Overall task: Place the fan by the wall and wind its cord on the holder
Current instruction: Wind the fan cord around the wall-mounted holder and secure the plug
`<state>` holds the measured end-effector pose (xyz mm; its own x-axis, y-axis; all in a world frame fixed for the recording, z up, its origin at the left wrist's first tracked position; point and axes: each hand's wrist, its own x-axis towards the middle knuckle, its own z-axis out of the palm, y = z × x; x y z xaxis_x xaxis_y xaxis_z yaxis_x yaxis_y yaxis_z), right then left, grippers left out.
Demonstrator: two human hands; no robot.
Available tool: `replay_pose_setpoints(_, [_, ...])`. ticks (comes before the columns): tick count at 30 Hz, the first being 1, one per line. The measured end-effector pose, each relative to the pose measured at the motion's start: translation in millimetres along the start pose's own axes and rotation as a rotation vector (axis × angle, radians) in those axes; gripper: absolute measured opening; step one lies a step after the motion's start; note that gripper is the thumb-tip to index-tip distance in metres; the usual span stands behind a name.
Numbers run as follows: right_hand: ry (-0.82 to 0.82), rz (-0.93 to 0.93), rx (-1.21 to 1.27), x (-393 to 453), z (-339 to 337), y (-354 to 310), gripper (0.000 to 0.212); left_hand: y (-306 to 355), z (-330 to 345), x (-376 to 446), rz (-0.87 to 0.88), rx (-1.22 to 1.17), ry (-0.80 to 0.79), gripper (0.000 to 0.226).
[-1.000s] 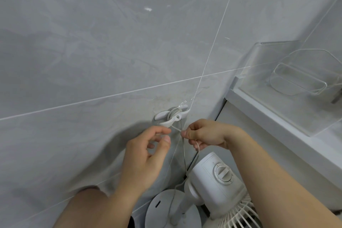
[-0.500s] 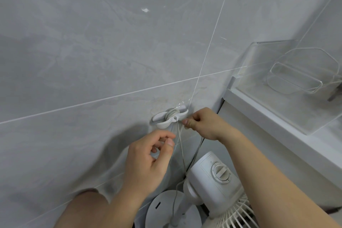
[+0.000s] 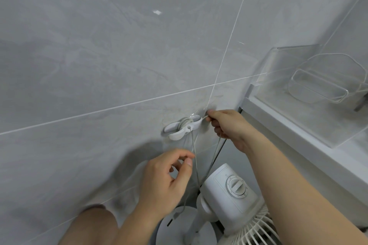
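two bare hands work at a white cord holder (image 3: 182, 127) stuck on the grey tiled wall (image 3: 99, 55), just below the crossing of two grout lines. the right hand (image 3: 229, 125) is clenched around the thin white cord (image 3: 194, 153), its thumb and fingertips pinching the line right beside the holder's right wing. a few turns of cord already sit around the holder's middle. the left hand (image 3: 167, 183) hangs lower and to the left, thumb and forefinger closed lightly on a strand that drops from the holder; the remaining fingers curl loosely. another strand runs down from the right hand toward the floor beside a dark vertical gap at the wall corner.

the white fan (image 3: 229, 191) stands right under the holder, close against the wall, its rear housing with a round dial (image 3: 237, 184) facing up, the round base (image 3: 179, 228) below and the ribbed grille (image 3: 253, 232) at the bottom edge. to the right a white ledge (image 3: 298, 141) carries a clear plastic tray (image 3: 318, 89), well apart from the hands.
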<state>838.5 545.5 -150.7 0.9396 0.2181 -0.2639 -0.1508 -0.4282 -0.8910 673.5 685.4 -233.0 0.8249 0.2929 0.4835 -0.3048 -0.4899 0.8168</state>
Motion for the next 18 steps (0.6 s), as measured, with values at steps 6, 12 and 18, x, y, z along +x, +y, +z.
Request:
replay_pose_setpoints(6, [0.21, -0.208, -0.099, -13, 8, -7, 0.019, 17, -4, 5, 0.119, -0.034, 0.088, 0.016])
replay_pose_setpoints(12, [0.207, -0.352, 0.053, -30, 17, -17, 0.02, 12, 0, 5, 0.066, -0.074, 0.02, 0.021])
replay_pose_setpoints(18, [0.186, -0.526, -0.038, -36, 19, -18, 0.026, 6, 13, 1, 0.043, -0.044, -0.106, 0.033])
